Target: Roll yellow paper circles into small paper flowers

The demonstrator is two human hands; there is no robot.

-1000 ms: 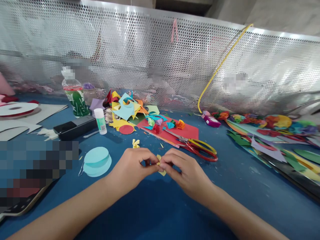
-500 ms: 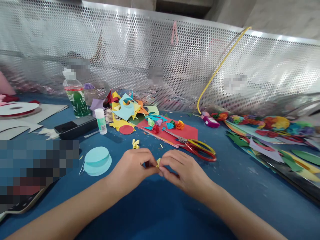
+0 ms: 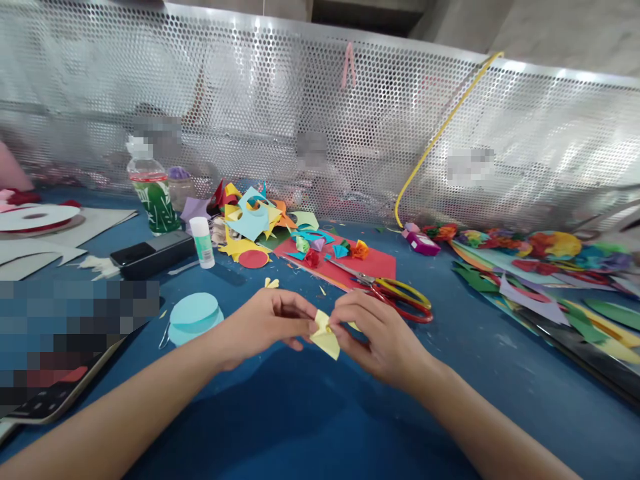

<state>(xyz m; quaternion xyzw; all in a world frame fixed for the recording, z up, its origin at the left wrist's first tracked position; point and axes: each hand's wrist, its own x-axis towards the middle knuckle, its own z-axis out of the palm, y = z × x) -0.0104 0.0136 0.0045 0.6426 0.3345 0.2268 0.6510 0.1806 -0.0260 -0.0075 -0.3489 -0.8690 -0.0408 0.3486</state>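
Between my hands, above the blue table (image 3: 280, 427), is a small piece of yellow paper (image 3: 327, 343) with a twisted or crumpled middle. My left hand (image 3: 270, 327) pinches its left side with thumb and fingers. On its right side my right hand (image 3: 383, 337) grips it at the centre, and a bit of yellow shows behind those fingers. Just beyond my left hand lies a crumpled yellow paper piece (image 3: 271, 283), partly hidden. Scissors (image 3: 400, 293) with red and yellow handles rest behind my right hand, on the edge of a red paper sheet (image 3: 383, 263).
Left of my hands are light-blue paper circles (image 3: 195, 317), a glue stick (image 3: 203, 243), a black device (image 3: 153, 255) and a green-labelled bottle (image 3: 153, 193). Coloured scraps (image 3: 253, 220) pile up behind. A purple box (image 3: 421, 243) stands before the perforated metal panel (image 3: 380, 133).
The yellow paper, mostly hidden between my fingertips before, now shows spread out below them. Both hands have turned and lifted slightly with it.
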